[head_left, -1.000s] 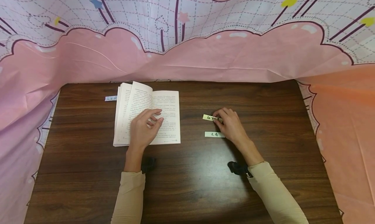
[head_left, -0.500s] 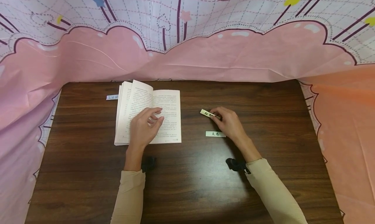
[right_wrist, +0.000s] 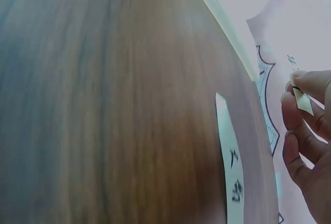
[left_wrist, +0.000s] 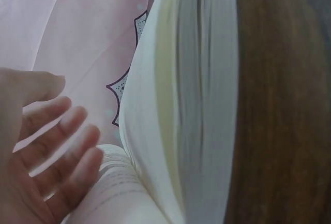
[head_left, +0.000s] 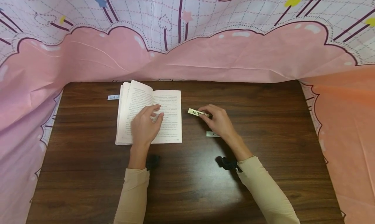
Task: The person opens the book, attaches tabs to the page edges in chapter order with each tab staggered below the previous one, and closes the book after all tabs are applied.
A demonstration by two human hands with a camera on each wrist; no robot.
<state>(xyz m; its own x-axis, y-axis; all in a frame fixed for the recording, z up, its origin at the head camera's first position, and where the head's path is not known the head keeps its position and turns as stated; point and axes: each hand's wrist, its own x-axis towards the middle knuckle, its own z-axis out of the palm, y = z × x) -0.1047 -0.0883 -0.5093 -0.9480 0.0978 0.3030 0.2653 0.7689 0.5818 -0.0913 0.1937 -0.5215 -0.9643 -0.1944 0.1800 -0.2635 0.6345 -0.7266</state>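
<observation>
An open book (head_left: pixel 168 120) with printed pages lies on the left half of the table, its left-hand leaves lifted a little. Over those leaves is my left hand (head_left: pixel 145 125), its fingers loosely bent and holding nothing; the left wrist view shows the same hand (left_wrist: pixel 57 157) beside the raised pages (left_wrist: pixel 145 94). My right hand (head_left: pixel 219 121) pinches a yellow paper strip (head_left: pixel 193 112) with dark handwriting between thumb and fingertips, just right of the book. In the right wrist view the pinched strip (right_wrist: pixel 303 101) is held up off the table.
A pale green handwritten strip (head_left: pixel 211 134) lies on the wooden table (head_left: pixel 187 185), partly covered by the right hand. At the book's left edge a pale blue strip (head_left: pixel 113 97) sticks out. Pink patterned cloth (head_left: pixel 205 63) borders the table at the back and sides.
My right hand has lifted the yellow strip off the table and carried it left towards the book. My left hand has stayed over the book, almost unmoved.
</observation>
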